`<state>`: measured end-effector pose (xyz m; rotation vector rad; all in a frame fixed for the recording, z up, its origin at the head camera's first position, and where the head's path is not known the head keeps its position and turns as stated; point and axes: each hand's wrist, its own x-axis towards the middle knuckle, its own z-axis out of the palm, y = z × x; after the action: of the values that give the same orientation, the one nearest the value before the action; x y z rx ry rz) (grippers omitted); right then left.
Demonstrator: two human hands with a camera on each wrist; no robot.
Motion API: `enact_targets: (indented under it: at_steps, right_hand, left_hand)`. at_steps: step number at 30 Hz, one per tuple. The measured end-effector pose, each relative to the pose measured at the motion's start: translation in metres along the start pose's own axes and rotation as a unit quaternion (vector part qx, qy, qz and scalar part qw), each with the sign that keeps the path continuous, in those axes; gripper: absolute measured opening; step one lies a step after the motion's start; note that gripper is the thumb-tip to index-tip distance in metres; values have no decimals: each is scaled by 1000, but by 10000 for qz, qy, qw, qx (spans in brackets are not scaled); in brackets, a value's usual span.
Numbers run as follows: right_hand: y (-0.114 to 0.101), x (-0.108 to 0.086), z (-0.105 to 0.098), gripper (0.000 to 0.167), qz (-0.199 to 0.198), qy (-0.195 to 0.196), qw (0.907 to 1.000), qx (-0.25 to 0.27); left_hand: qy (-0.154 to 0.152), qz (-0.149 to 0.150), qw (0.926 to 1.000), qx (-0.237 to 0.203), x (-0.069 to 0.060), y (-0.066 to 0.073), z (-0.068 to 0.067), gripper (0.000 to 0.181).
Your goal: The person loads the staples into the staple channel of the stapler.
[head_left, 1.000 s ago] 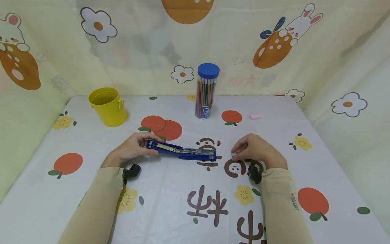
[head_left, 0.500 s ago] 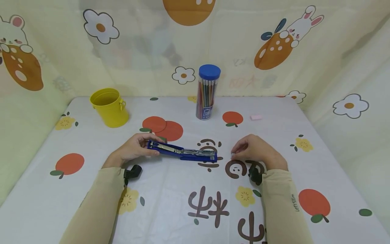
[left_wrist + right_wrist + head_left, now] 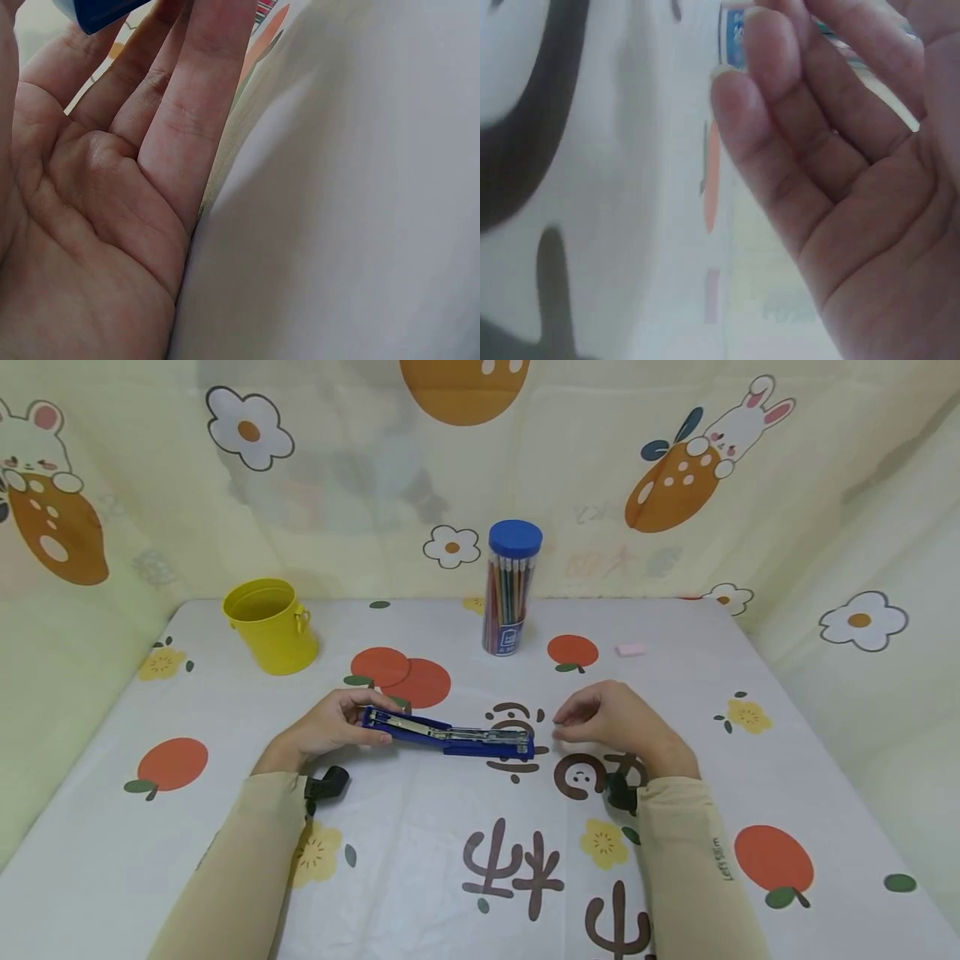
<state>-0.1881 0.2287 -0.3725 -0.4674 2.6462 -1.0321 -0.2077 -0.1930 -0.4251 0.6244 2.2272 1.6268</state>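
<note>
The left hand [image 3: 330, 727] grips one end of an opened blue stapler [image 3: 480, 747], thumb in front and fingers behind. The stapler's metal tray faces up and its other end points right. In the left wrist view, a blue end of the stapler [image 3: 105, 9] shows above the palm [image 3: 97, 217]. Right of the stapler's far end, not touching it, is the right hand [image 3: 622, 722], thumb and index tips together on a tiny pale piece that barely shows. The right wrist view has curled fingers [image 3: 780, 135], with the pinching tips out of sight.
A yellow bucket [image 3: 273, 639] stands at the back left. Behind the stapler is a clear tube of pencils with a blue lid [image 3: 515, 538]. A pink eraser [image 3: 631, 650] lies at the back right. A patterned curtain [image 3: 360, 485] hangs behind the table.
The right hand has moved slightly left and away from the person, closer to the stapler's end. The left hand and the stapler have stayed in place.
</note>
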Motion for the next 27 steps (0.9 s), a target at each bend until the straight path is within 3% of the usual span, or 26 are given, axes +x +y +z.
enact_targets:
  at_steps: [12,27]
  right_hand:
    - [-29,9,18,14,-489,-219,9985,147]
    - [-39,14,30,13,-258,-348,9990,-91]
  left_hand:
    - [-105,48,9998,-188,0,-2,0,40]
    - [-147,127,9996,-183,1,-3,-2,40]
